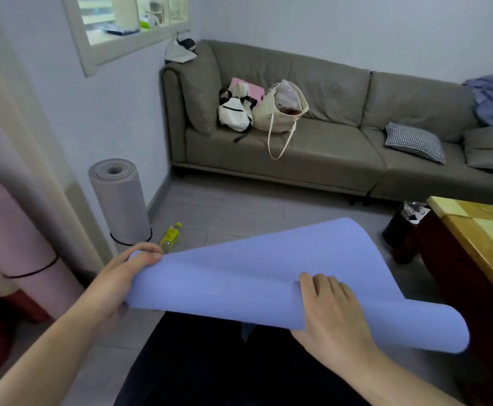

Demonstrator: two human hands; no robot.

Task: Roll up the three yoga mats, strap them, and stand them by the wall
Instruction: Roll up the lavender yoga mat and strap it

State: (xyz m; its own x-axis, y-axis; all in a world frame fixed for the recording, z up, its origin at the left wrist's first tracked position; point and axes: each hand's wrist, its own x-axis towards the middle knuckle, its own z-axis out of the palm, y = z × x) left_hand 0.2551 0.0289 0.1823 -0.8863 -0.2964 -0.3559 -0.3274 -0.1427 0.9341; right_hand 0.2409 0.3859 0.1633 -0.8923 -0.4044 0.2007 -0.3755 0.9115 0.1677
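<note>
The person held the blue mat (239, 276) in the air above their dark-trousered lap, most of it rolled into a tube that ran from lower right to upper left, with a loose flap still spread out and lifting away toward the sofa (327, 153). The left hand (122, 276) gripped the tube's near end, fingers (143, 249) curled over the top of the roll. The right hand (330, 306) gripped the roll near its middle, fingers curved over it and thumb underneath.

Against the wall on the left, the grey mat (119, 200) stood upright on the floor, rolled, with a black strap (131, 240) round its lower end. Nearer the left edge the pink mat (14, 238) also stood rolled, with a black band round it. A yellow bottle (170, 235) lay on the floor just beside the grey mat. A wooden bench (479, 230) stood at the right.
</note>
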